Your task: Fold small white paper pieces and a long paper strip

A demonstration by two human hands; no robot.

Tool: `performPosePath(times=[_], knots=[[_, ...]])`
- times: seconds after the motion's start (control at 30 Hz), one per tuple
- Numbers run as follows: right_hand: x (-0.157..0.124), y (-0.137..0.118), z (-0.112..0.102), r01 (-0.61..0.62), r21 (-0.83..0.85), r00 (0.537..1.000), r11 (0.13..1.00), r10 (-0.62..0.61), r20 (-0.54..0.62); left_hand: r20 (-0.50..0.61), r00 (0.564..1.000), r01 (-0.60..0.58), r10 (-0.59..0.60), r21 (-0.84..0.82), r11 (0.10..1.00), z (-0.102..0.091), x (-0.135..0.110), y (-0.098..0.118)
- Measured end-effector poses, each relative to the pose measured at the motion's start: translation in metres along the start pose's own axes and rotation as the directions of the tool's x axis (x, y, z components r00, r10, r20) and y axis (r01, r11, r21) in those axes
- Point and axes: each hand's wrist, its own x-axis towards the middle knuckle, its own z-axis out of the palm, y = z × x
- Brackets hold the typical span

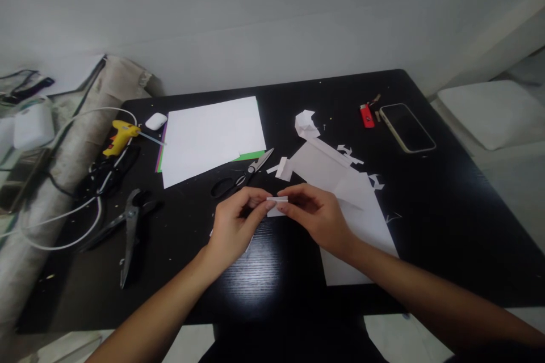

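Between my two hands is a small folded piece of white paper (277,211), with a narrow fold along its top edge. My left hand (234,218) pinches its left end between thumb and fingers. At the right end, my right hand (321,215) grips it the same way. Just beyond the left hand lie scissors (251,170) with black handles, their blades pointing away to the right. A large cut white sheet (353,261) extends under and past my right wrist. Small white scraps (283,168) are scattered near its far end.
At back left sits a stack of white sheets (213,136) over coloured ones. Left of it are an earbud case (156,121), a yellow glue gun (121,136) with a cable, and large dark scissors (131,221). A red lighter (367,116) and a phone (407,127) lie at back right.
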Motion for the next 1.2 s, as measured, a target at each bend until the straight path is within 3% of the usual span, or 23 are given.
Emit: performPosePath(times=[0.27,0.73,1.2], knots=[[0.0012,-0.0035,-0.0009,-0.037,-0.035,0.999,0.999,0.037,-0.008,-0.005,0.998,-0.058,0.059,0.055,0.997,-0.0003,-0.0002,0.0023],[-0.0002,-0.0052,-0.0005,0.000,-0.063,1.000,0.998,-0.002,-0.028,0.025,1.000,0.011,-0.009,-0.083,0.996,-0.0007,-0.0006,0.0053],[-0.0013,-0.0057,-0.0001,0.011,-0.066,1.000,0.998,-0.013,-0.027,-0.034,0.999,0.034,-0.039,-0.143,0.989,0.0013,-0.0020,0.0014]])
